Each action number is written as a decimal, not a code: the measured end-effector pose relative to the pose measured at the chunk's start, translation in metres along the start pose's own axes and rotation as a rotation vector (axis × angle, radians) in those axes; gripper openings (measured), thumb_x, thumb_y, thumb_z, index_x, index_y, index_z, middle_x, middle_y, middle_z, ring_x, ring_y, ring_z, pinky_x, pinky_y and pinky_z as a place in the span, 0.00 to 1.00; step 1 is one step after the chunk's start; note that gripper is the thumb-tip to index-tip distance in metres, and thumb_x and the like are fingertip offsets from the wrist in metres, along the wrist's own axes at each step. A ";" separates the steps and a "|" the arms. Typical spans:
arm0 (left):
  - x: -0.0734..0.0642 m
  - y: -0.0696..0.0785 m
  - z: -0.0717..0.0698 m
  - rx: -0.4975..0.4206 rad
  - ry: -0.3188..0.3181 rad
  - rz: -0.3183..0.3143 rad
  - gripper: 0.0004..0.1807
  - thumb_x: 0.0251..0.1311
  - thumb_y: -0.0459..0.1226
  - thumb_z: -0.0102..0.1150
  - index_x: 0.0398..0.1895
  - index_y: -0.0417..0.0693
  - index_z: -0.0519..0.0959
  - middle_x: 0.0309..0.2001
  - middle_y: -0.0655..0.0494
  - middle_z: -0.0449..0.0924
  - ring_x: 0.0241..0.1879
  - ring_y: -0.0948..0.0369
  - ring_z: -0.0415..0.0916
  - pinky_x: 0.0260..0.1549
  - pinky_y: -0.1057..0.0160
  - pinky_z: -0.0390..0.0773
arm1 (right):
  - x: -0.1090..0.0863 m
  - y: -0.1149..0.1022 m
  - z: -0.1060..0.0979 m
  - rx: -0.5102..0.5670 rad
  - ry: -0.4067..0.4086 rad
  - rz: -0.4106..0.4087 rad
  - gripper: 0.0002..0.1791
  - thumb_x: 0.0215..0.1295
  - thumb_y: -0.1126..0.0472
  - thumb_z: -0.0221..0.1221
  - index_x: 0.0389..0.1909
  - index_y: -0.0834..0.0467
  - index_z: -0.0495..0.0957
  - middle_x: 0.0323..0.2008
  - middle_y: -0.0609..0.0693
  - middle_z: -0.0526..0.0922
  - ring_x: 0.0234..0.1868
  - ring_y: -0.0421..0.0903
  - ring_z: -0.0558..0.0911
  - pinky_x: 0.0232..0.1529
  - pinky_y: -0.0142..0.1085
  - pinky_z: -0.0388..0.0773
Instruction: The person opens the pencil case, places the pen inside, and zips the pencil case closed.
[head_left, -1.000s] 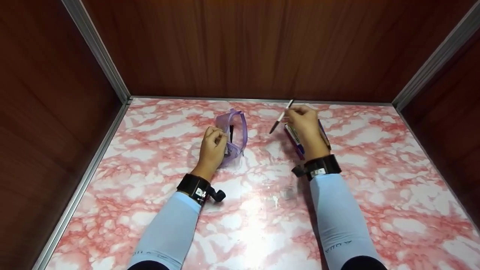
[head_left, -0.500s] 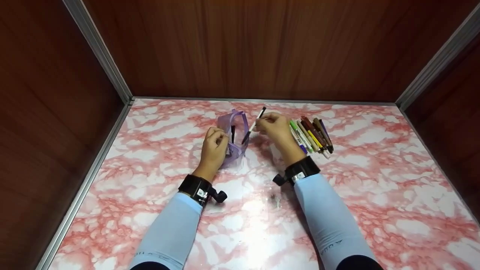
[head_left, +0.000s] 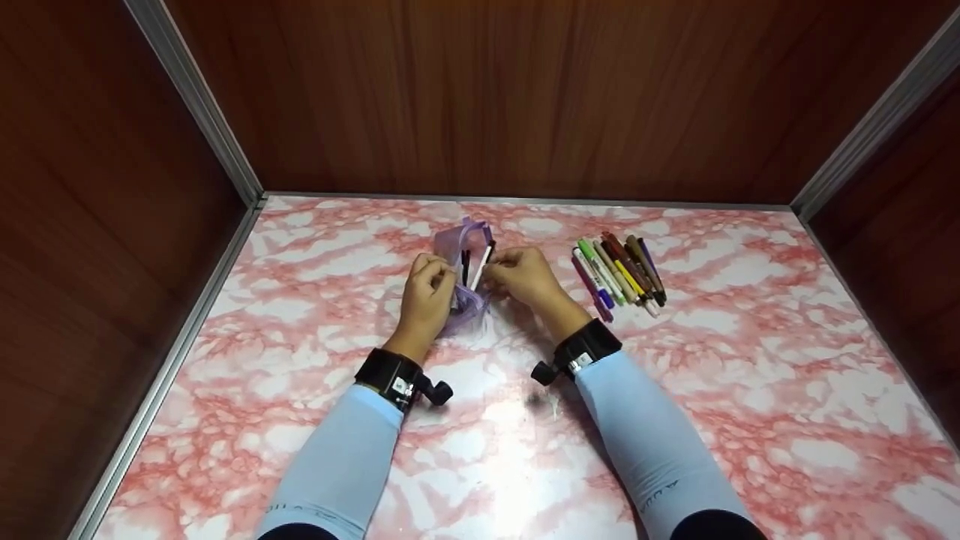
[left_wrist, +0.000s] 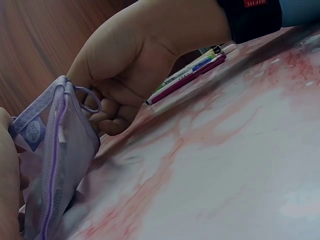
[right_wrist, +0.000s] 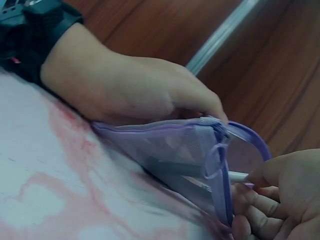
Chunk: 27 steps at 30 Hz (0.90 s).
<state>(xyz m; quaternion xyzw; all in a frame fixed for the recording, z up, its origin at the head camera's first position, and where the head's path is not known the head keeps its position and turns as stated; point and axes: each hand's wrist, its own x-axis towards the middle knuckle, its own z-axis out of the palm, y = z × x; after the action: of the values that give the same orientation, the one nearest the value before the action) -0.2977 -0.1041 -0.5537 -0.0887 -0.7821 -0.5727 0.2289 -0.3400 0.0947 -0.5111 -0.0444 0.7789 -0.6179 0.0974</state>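
Note:
A translucent purple mesh pencil pouch (head_left: 450, 241) stands with its mouth open to the right. My left hand (head_left: 427, 298) grips its near left edge. A white pen with a dark end (head_left: 481, 270) leans in the mouth, its lower part inside. My right hand (head_left: 527, 277) pinches this pen at the opening; in the right wrist view, thumb and finger are on the white end (right_wrist: 238, 176) while the rest shows dimly through the mesh. Beside it inside the pouch is a black pen (head_left: 465, 266). A purple loop (left_wrist: 89, 98) hangs from the pouch's zipper corner.
Right of the pouch lies a row of several markers and pens (head_left: 619, 271), in green, white, brown, yellow and purple. They rest on a red-and-white marbled table (head_left: 750, 360). Dark wood panels (head_left: 517, 97) with metal edging close in the back and both sides.
My right hand has moved left from the marker row to the pouch, carrying the white pen, which now sits partly inside. My left hand has stayed on the pouch.

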 end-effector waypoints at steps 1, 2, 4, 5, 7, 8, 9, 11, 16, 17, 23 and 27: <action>0.000 0.000 0.000 0.001 -0.002 -0.003 0.08 0.75 0.30 0.61 0.38 0.33 0.85 0.53 0.41 0.81 0.51 0.52 0.79 0.56 0.63 0.80 | 0.000 0.000 0.001 -0.044 -0.017 -0.017 0.12 0.74 0.67 0.67 0.53 0.67 0.91 0.33 0.56 0.94 0.30 0.41 0.90 0.31 0.33 0.87; 0.000 0.001 0.000 0.003 -0.003 -0.005 0.08 0.75 0.30 0.60 0.38 0.33 0.85 0.53 0.41 0.81 0.52 0.52 0.79 0.56 0.63 0.80 | -0.001 -0.001 0.002 -0.093 -0.031 -0.040 0.12 0.75 0.66 0.67 0.54 0.67 0.91 0.36 0.58 0.95 0.31 0.40 0.89 0.33 0.31 0.86; 0.000 0.002 -0.001 0.007 -0.005 -0.007 0.09 0.76 0.30 0.60 0.38 0.33 0.86 0.53 0.41 0.81 0.52 0.52 0.80 0.57 0.62 0.80 | -0.001 -0.002 0.003 -0.182 -0.053 -0.085 0.14 0.76 0.66 0.68 0.57 0.66 0.92 0.44 0.60 0.96 0.36 0.39 0.89 0.38 0.29 0.85; 0.000 0.002 -0.001 0.008 -0.007 -0.007 0.09 0.76 0.31 0.61 0.39 0.33 0.86 0.54 0.41 0.81 0.52 0.52 0.80 0.57 0.62 0.80 | -0.002 -0.002 0.004 -0.217 -0.062 -0.102 0.15 0.76 0.65 0.68 0.58 0.65 0.92 0.47 0.61 0.96 0.38 0.40 0.89 0.41 0.29 0.85; 0.000 0.003 -0.001 0.007 -0.010 -0.011 0.09 0.76 0.31 0.60 0.39 0.33 0.86 0.54 0.42 0.81 0.53 0.51 0.80 0.57 0.62 0.80 | -0.003 -0.003 0.003 -0.274 -0.067 -0.131 0.16 0.76 0.65 0.68 0.59 0.64 0.91 0.51 0.61 0.95 0.43 0.42 0.91 0.49 0.29 0.86; 0.000 0.003 -0.002 0.008 -0.011 -0.012 0.09 0.76 0.31 0.60 0.39 0.33 0.86 0.54 0.42 0.81 0.53 0.51 0.80 0.57 0.62 0.80 | -0.003 -0.004 0.002 -0.289 -0.067 -0.136 0.16 0.76 0.64 0.68 0.60 0.64 0.91 0.53 0.61 0.95 0.46 0.44 0.92 0.53 0.30 0.87; 0.000 0.003 -0.002 0.007 -0.013 -0.012 0.09 0.76 0.31 0.60 0.39 0.33 0.86 0.54 0.42 0.81 0.53 0.51 0.80 0.57 0.62 0.80 | -0.003 -0.004 0.000 -0.290 -0.068 -0.135 0.16 0.76 0.65 0.68 0.61 0.64 0.91 0.53 0.61 0.95 0.48 0.47 0.93 0.55 0.33 0.88; 0.000 0.002 -0.002 0.007 -0.020 -0.016 0.09 0.76 0.31 0.60 0.39 0.33 0.86 0.54 0.42 0.81 0.53 0.51 0.79 0.57 0.62 0.80 | -0.003 -0.005 -0.005 -0.294 -0.062 -0.138 0.16 0.76 0.64 0.68 0.60 0.65 0.90 0.52 0.61 0.95 0.49 0.51 0.94 0.57 0.36 0.89; -0.001 0.001 -0.003 0.016 -0.030 -0.025 0.10 0.77 0.32 0.59 0.39 0.33 0.86 0.55 0.41 0.80 0.52 0.52 0.79 0.56 0.63 0.79 | -0.003 -0.009 -0.024 -0.325 -0.029 -0.172 0.16 0.75 0.64 0.67 0.58 0.65 0.91 0.52 0.62 0.94 0.42 0.45 0.89 0.46 0.30 0.84; -0.001 0.000 -0.003 0.017 -0.030 -0.025 0.10 0.76 0.32 0.59 0.39 0.33 0.86 0.55 0.41 0.80 0.52 0.52 0.79 0.56 0.64 0.78 | -0.002 -0.010 -0.028 -0.331 -0.017 -0.173 0.16 0.75 0.64 0.67 0.58 0.65 0.91 0.51 0.64 0.94 0.41 0.46 0.88 0.43 0.29 0.83; -0.002 0.000 -0.003 0.010 -0.021 -0.014 0.09 0.76 0.31 0.60 0.39 0.32 0.86 0.54 0.40 0.81 0.51 0.52 0.79 0.55 0.65 0.79 | -0.002 -0.016 -0.061 -0.231 0.014 -0.092 0.17 0.79 0.65 0.62 0.62 0.68 0.87 0.56 0.67 0.91 0.55 0.64 0.90 0.55 0.48 0.92; 0.000 0.001 -0.003 0.010 -0.019 -0.017 0.09 0.76 0.31 0.60 0.39 0.33 0.86 0.54 0.41 0.81 0.52 0.52 0.79 0.56 0.64 0.79 | -0.004 -0.024 -0.089 -0.288 0.057 -0.123 0.19 0.81 0.64 0.59 0.64 0.67 0.86 0.57 0.67 0.92 0.57 0.59 0.90 0.55 0.37 0.86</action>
<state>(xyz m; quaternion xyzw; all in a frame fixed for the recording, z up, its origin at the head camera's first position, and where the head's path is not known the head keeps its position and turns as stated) -0.2965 -0.1069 -0.5525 -0.0864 -0.7880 -0.5697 0.2170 -0.3559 0.1747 -0.4684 -0.0880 0.8579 -0.5054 0.0298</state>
